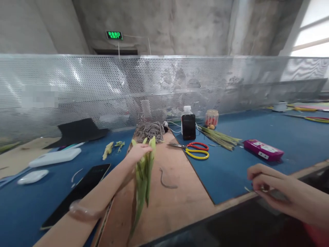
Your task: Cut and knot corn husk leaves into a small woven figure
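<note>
My left hand (138,151) is closed round a bundle of long green leaf strips (143,181) and holds it upright over the brown board (177,202). My right hand (259,178) hovers at the table's front right edge, its fingers pinched on a thin pale strip (248,189). A short dark cord (164,180) lies on the board, to the right of the bundle.
Red and yellow scissors (196,150), a coil of grey twine (150,131), a bottle with a phone leaning on it (188,125), a small jar (211,117), loose green stalks (221,138) and a pink box (263,150) lie on the blue table. Another phone (79,190) and white devices lie at left.
</note>
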`<action>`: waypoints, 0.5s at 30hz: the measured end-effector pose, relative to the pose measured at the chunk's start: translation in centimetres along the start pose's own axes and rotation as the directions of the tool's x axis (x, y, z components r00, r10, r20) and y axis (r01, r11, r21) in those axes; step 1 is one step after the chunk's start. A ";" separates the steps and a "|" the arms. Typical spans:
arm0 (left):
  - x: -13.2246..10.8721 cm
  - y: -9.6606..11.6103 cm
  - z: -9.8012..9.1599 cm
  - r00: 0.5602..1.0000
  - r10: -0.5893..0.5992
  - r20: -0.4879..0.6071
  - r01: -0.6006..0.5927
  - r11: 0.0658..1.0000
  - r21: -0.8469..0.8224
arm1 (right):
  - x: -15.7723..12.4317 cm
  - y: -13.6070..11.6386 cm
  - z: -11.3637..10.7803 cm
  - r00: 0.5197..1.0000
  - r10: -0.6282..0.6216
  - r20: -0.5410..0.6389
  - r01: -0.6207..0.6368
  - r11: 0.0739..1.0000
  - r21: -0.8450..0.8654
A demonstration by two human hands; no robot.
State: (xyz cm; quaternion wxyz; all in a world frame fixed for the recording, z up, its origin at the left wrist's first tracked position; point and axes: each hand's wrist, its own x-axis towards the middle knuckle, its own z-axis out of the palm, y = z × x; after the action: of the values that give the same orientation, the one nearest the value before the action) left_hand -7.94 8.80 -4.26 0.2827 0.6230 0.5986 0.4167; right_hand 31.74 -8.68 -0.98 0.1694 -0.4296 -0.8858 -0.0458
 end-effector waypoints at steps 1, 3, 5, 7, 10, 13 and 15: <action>-0.1 0.2 -0.1 1.000 -0.010 0.010 0.011 0.999 -0.037 | 0.4 -0.4 0.0 0.999 0.030 0.024 -0.031 0.999 0.031; -0.3 0.6 -0.2 0.999 -0.033 0.020 0.035 0.992 -0.119 | 1.3 -1.2 0.3 0.997 0.070 0.023 -0.072 0.992 0.100; -0.6 1.0 -0.2 0.998 -0.059 0.014 0.060 0.977 -0.203 | 2.4 -2.1 0.9 0.997 0.073 0.011 -0.074 0.985 0.158; -0.9 1.4 -0.2 0.996 -0.088 0.003 0.086 0.958 -0.273 | 3.5 -2.9 1.6 0.998 0.058 0.034 -0.064 0.977 0.202; -1.3 1.8 -0.4 0.992 -0.124 -0.020 0.110 0.931 -0.349 | 4.7 -3.2 1.8 0.998 0.053 0.044 -0.062 0.971 0.229; -1.4 1.9 -0.6 0.990 -0.140 -0.018 0.119 0.901 -0.417 | 4.4 -2.7 0.7 0.998 0.061 0.015 -0.063 0.975 0.215; -1.4 1.9 -0.6 0.988 -0.152 -0.011 0.130 0.878 -0.461 | 3.4 -2.2 -0.3 0.996 0.083 0.028 -0.087 0.978 0.190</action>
State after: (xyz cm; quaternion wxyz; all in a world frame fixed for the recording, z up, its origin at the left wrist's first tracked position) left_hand -7.39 7.06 -2.65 0.4374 0.4835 0.5333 0.5390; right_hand 28.15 -7.57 0.57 0.2025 -0.4492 -0.8687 0.0509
